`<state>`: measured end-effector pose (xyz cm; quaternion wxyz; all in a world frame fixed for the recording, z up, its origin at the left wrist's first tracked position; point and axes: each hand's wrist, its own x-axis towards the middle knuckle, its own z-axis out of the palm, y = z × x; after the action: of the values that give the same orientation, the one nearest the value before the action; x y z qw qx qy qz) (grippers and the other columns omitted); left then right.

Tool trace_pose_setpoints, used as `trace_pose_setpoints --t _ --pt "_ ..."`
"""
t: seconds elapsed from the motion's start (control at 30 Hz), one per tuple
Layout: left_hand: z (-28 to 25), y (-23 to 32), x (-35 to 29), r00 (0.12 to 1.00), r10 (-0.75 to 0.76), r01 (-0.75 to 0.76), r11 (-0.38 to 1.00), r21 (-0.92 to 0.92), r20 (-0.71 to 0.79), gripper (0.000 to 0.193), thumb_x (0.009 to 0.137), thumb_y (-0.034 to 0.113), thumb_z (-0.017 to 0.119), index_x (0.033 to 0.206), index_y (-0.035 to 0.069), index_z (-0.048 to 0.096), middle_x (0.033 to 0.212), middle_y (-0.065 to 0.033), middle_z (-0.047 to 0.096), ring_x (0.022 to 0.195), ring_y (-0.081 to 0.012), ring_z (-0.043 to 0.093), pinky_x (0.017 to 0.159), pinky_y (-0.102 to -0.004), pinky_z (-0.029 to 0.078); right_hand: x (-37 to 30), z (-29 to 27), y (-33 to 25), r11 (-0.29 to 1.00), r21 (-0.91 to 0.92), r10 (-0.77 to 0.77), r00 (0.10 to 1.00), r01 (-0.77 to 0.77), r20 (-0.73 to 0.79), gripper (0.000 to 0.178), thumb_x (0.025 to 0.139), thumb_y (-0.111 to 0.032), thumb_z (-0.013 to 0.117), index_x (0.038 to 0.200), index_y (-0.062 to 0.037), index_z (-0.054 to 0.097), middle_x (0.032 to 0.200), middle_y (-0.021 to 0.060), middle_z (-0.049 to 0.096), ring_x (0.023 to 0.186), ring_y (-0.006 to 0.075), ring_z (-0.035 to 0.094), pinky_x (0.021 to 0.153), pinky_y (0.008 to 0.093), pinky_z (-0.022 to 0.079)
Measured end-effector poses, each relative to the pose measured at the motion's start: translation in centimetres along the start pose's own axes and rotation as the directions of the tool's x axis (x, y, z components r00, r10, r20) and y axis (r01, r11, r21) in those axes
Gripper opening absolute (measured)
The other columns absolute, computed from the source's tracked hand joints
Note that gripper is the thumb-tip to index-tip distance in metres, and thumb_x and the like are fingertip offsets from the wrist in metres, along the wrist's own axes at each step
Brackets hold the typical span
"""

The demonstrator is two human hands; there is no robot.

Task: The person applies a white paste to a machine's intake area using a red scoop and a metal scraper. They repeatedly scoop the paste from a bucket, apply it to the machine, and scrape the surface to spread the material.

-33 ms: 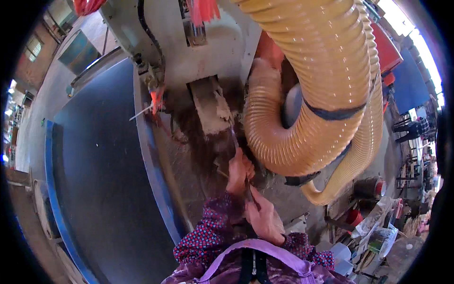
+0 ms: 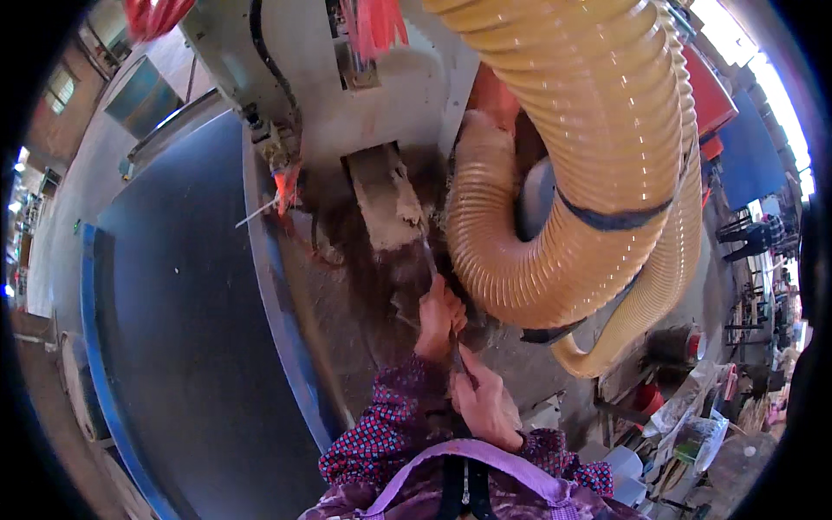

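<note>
My left hand (image 2: 440, 317) is wrapped round a thin dark rod-like handle (image 2: 429, 256). Lower down and closer to my body, my right hand (image 2: 487, 406) grips the same handle. The far end of the handle reaches a heap of pale brown sawdust (image 2: 387, 224), and whatever head it has is buried or too small to make out. This heap spills from a rectangular opening low in a grey machine housing (image 2: 399, 113). Darker dust covers the floor around it.
A thick ribbed yellow hose (image 2: 598, 113) curves down close to my hands on the right. To the left stands a dark flat panel with a blue rim (image 2: 290, 347). Orange-wrapped fittings (image 2: 283, 186) hang beside the housing. A red bucket (image 2: 648, 399) and clutter lie at lower right; a person (image 2: 763, 236) is farther off.
</note>
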<state>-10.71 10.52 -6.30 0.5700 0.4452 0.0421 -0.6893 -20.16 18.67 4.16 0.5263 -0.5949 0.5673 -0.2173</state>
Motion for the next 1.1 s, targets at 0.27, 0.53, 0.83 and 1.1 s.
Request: trace_pose_setpoints --t 0.27,0.53,0.83,1.1 --pt "0.4 2.9 3.0 0.999 -0.025 0.028 0.994 -0.104 0.028 0.049 0.092 0.046 0.040 0.056 0.016 0.029 0.045 0.0017 0.025 0.034 -0.0146 0.025 0.034 -0.0296 0.022 3.4 1.5 1.8 0.970 0.241 -0.034 0.999 0.036 -0.013 0.043 0.084 -0.003 0.046 0.126 0.0012 0.045 0.070 -0.0001 0.049 0.061 0.0064 0.043 0.054 0.0221 0.039" --pt "-0.6 1.7 2.6 0.999 0.039 -0.039 0.999 0.030 0.007 0.050 0.091 0.049 0.041 0.055 0.016 0.029 0.045 0.0024 0.025 0.034 -0.0132 0.026 0.033 -0.0291 0.022 2.6 1.9 2.7 0.915 0.400 0.060 0.998 -0.054 -0.002 0.041 0.084 -0.003 0.046 0.125 -0.0001 0.047 0.073 0.0006 0.050 0.064 0.0065 0.042 0.056 0.0218 0.039" --pt "0.8 3.3 2.6 0.993 -0.011 0.009 1.000 -0.012 -0.116 0.050 0.090 0.047 0.044 0.054 0.016 0.027 0.044 0.0011 0.029 0.032 -0.0152 0.026 0.032 -0.0296 0.020 2.9 1.3 -0.2 0.990 0.141 0.011 0.999 -0.016 0.034 0.045 0.087 -0.008 0.044 0.131 0.0003 0.038 0.064 -0.0014 0.046 0.051 0.0066 0.039 0.048 0.0230 0.036" --pt "-0.7 0.4 6.1 0.989 0.148 -0.136 0.947 0.290 -0.022 0.049 0.090 0.048 0.038 0.063 0.007 0.042 0.054 -0.0039 0.042 0.045 -0.0185 0.043 0.042 -0.0323 0.036 4.3 -1.6 2.5 0.941 0.324 0.061 0.992 -0.093 0.109 0.046 0.084 -0.006 0.044 0.130 -0.0027 0.043 0.065 -0.0024 0.048 0.050 0.0042 0.038 0.041 0.0212 0.032"
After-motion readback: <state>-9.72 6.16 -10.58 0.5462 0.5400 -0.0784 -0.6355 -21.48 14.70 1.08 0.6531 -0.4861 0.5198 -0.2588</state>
